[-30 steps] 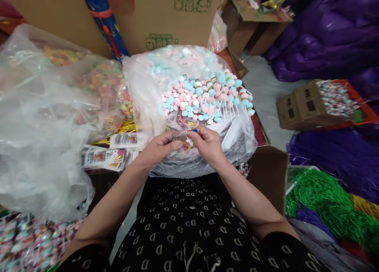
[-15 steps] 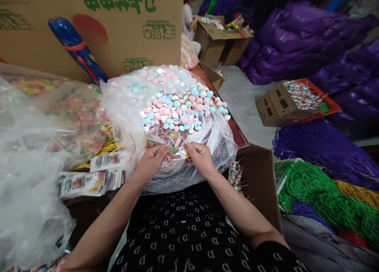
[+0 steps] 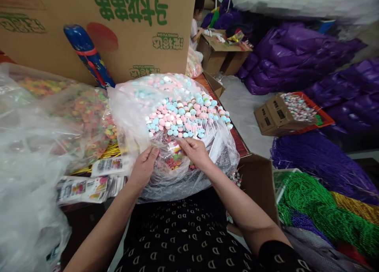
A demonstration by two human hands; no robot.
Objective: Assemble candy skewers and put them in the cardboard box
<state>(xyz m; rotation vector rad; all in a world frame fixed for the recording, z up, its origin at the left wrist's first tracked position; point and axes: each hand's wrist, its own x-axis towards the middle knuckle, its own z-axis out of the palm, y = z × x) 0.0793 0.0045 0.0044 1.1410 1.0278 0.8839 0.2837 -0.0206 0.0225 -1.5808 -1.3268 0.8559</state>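
A clear plastic bag [image 3: 130, 106] bulges in front of me, full of pink, blue and white lollipops [image 3: 180, 116] with white sticks. My left hand [image 3: 144, 167] grips the plastic at the bag's near left side. My right hand [image 3: 194, 151] lies across the bag's near middle, its fingers pinching the plastic close to the lollipop sticks. The hands stand a little apart, with wrinkled plastic and some colourful sweets [image 3: 173, 161] showing between them.
To the left lies a bag of multicoloured sweets [image 3: 83, 110], with printed cards [image 3: 83, 189] below it. Large cardboard boxes [image 3: 103, 35] rise behind. On the right are purple bags [image 3: 296, 59], green bead necklaces [image 3: 310, 209] and a carton on a red tray [image 3: 284, 114]. A person [image 3: 197, 23] stands far back.
My right hand has slid up and left over the bag, and my left hand has moved slightly left. The view has shifted a little, and the bag sits slightly lower in the picture.
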